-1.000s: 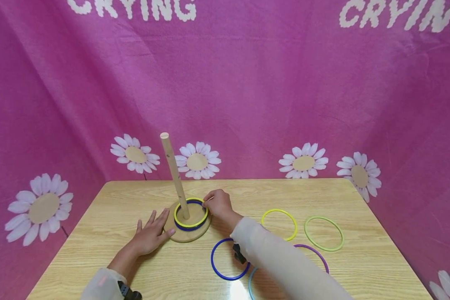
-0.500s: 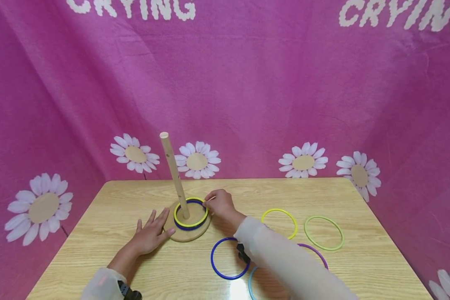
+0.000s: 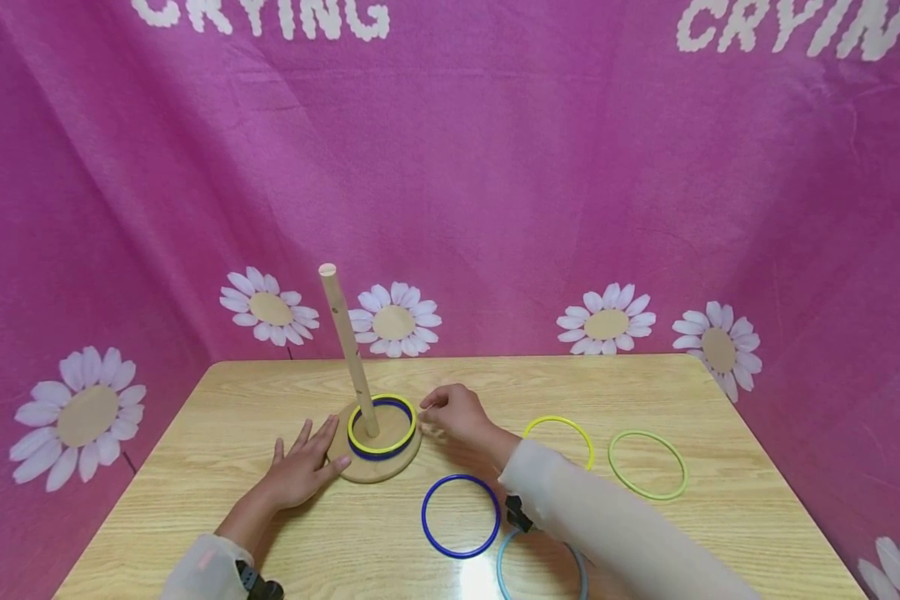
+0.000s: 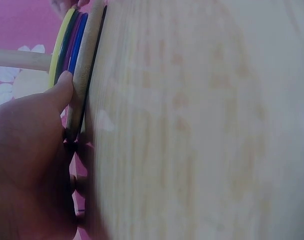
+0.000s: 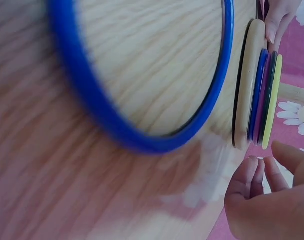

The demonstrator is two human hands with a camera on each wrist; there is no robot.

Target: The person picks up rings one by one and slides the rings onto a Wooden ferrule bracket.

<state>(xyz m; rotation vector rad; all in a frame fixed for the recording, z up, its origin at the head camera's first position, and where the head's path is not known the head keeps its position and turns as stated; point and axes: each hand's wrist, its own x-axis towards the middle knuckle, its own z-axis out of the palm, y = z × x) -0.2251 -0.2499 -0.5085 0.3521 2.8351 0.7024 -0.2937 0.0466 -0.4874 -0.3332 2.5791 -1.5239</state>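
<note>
1. While the left hand (image 3: 300, 475) lies by the wooden base (image 3: 371, 472) with fingers straight and spread, its thumb reaches onto the base's edge; it grips nothing.
2. Right hand (image 3: 456, 410) just beyond the base's right side, apart from the rings there. Fingers loosely bent, thumb held away from them, nothing in the grasp.
3. Wooden peg (image 3: 348, 354) stands on the base, ringed at its foot by a stack resting on the wood.
4. Stack order, top down, from the left wrist view: yellow ring (image 4: 57, 47), dark green ring (image 4: 65, 45), purple ring (image 4: 73, 42), blue ring (image 4: 78, 45).
5. Loose on the wood-grain table (image 3: 285, 383): second blue ring (image 3: 424, 517), nearer the wearer than the base; light blue ring (image 3: 500, 568) close to it, at the lower frame edge.
6. Farther right, second yellow ring (image 3: 557, 418), partly hidden by the right sleeve (image 3: 622, 533); light green ring (image 3: 645, 432) just beside it.
7. Behind the table, pink cloth (image 3: 495, 167) printed with white daisies (image 3: 394, 323) and pale lettering (image 3: 330, 18).
</note>
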